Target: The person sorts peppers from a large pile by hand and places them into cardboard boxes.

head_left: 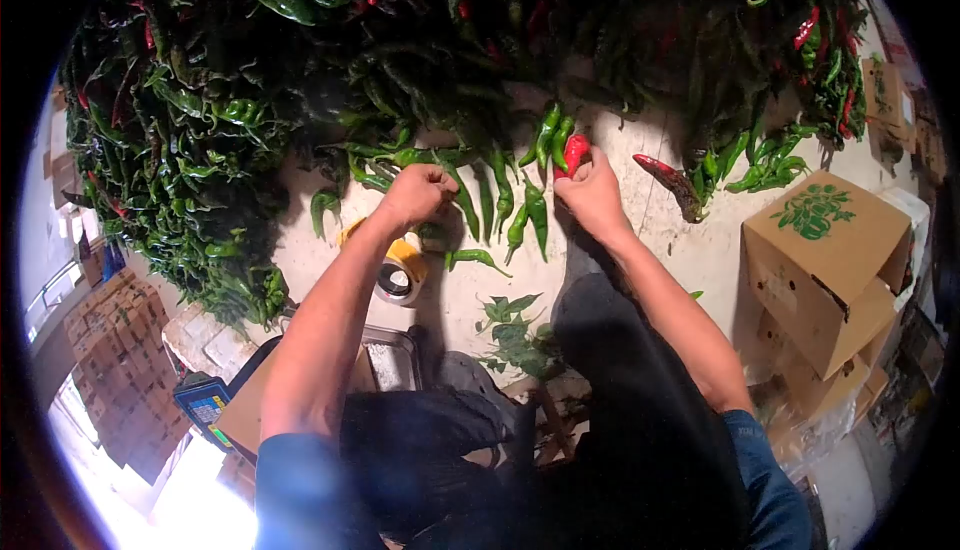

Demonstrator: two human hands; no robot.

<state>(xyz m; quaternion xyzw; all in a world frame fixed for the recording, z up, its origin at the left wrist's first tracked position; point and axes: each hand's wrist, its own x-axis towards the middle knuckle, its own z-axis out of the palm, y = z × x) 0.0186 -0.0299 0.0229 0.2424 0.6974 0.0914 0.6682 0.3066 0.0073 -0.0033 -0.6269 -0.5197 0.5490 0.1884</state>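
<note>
My right hand [596,197] has its fingers closed on a red chili pepper [574,151], just beside several green peppers [546,134]. To the left, my left hand [419,196] is curled shut at the edge of the loose green peppers [463,202]; whether anything is between its fingers I cannot make out. Between the two hands more green peppers [535,218] lie on the pale surface [600,295]. A dark red pepper [668,182] rests to the right of my right hand.
A big heap of green and red peppers [210,130] spreads along the back and left. Near my left forearm is a tape roll [398,278]. A scale display [207,408] stands lower left, cardboard boxes [815,250] at right. Loose leaves [512,335] lie in front of me.
</note>
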